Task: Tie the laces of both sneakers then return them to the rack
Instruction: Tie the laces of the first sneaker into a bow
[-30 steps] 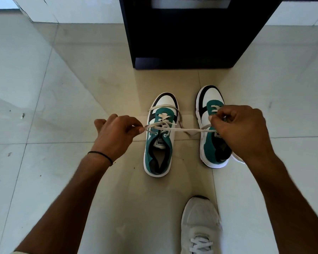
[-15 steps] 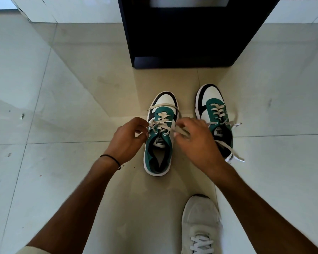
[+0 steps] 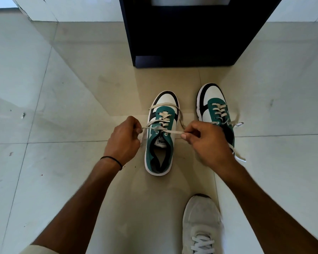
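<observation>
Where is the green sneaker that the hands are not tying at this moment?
In the head view the untied sneaker stands on the floor right of centre, beside the other green sneaker, partly behind the right hand, toe towards the dark rack.

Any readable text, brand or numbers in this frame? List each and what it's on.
"PUMA", upside down in this view: white tongue label of the green sneaker being laced.
Other green sneaker: tongue label hidden behind the right hand.
Nothing else readable.
</observation>
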